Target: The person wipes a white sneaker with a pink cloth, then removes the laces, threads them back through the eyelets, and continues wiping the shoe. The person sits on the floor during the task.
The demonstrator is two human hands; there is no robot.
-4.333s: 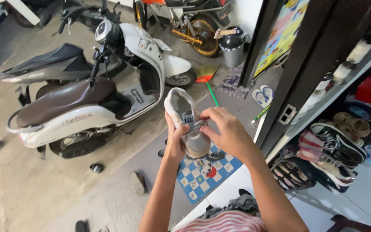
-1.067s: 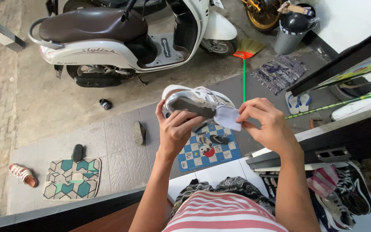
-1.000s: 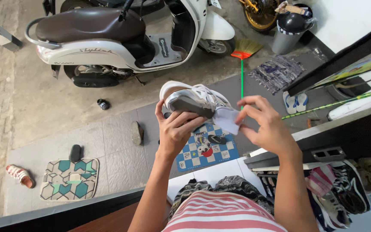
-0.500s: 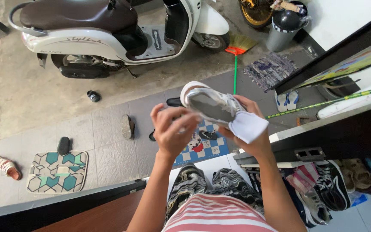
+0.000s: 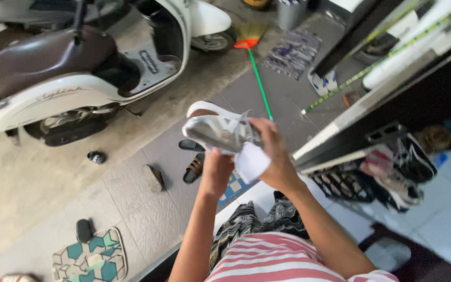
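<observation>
Two hands hold one white shoe. The right hand grips it and a white cloth; the left hand pinches underneath. Wiping looks underway.

Shoe rack crowds right; scooter blocks left; floor between open.

Your right hand covers the near end of the sneaker, and the white cloth hides the fingers under it, so how tightly you grip cannot be told. Your left hand sits below the sneaker's sole; whether its fingertips touch is unclear. At ten o'clock the scooter is cut off by the top and left edges. The checkered mat shows only a sliver behind your wrists. At three o'clock the shoes on the rack are blurred. The patterned mat runs off the bottom edge.
</observation>
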